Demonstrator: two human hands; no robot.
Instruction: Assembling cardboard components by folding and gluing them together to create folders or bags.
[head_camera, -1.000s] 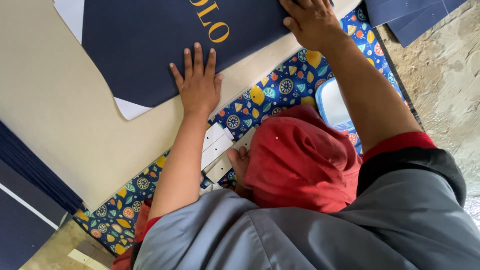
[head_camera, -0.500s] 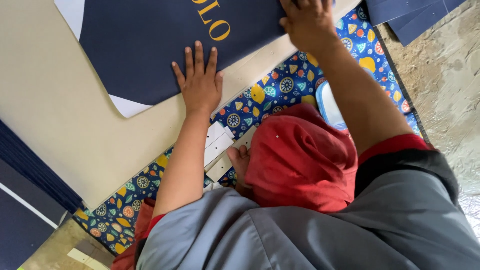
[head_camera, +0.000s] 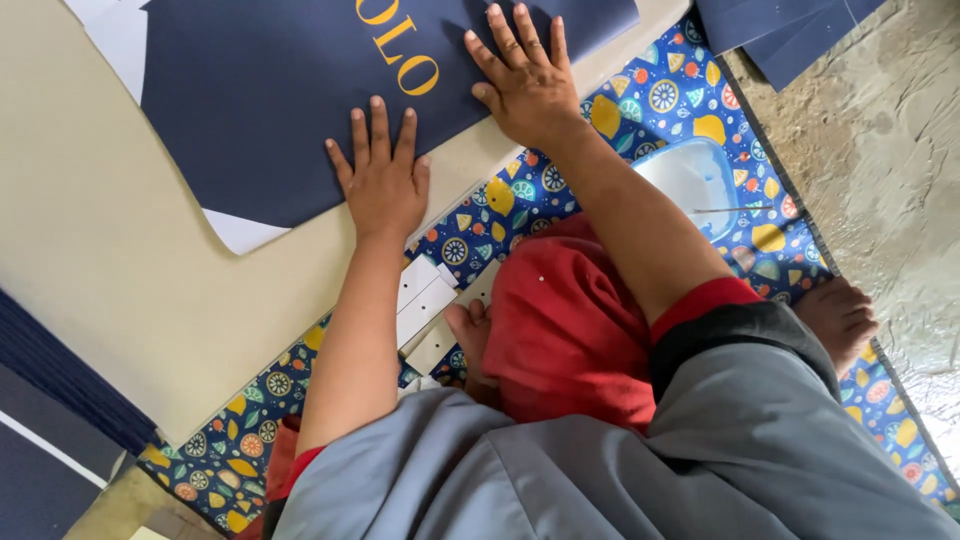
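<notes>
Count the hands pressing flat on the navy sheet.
2: the left hand on the navy sheet's lower edge, the right hand farther up near its yellow lettering.

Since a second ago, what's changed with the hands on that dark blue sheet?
The right hand has drawn in from the sheet's far part and now lies flat nearer the left hand. Nothing was grasped or let go. The left hand stays spread on the dark blue sheet, which rests as before on the cream board.
</notes>
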